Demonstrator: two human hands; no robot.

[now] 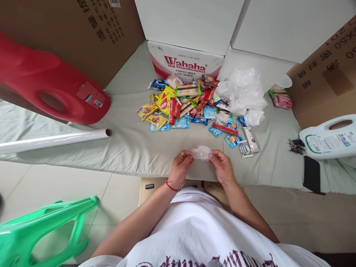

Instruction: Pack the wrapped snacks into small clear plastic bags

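Observation:
A small, crumpled, clear plastic bag (202,152) is stretched between my two hands, just above the front edge of the cloth-covered surface. My left hand (181,167) pinches its left end between thumb and finger. On the other side, my right hand (222,167) pinches the right end the same way. Beyond my hands lies a heap of wrapped snacks (178,104) in yellow, red, blue and green wrappers. Right of the heap is a pile of clear plastic bags (244,91). A white-wrapped bar (251,139) lies nearest my right hand, apart from it.
A Wahaha carton (186,61) stands behind the snacks. To the left are a red jug (52,81) and a white tube (55,140). At right lie a white detergent bottle (330,137), a black phone (312,173) and a bowl (283,82). A green stool (55,230) stands on the floor.

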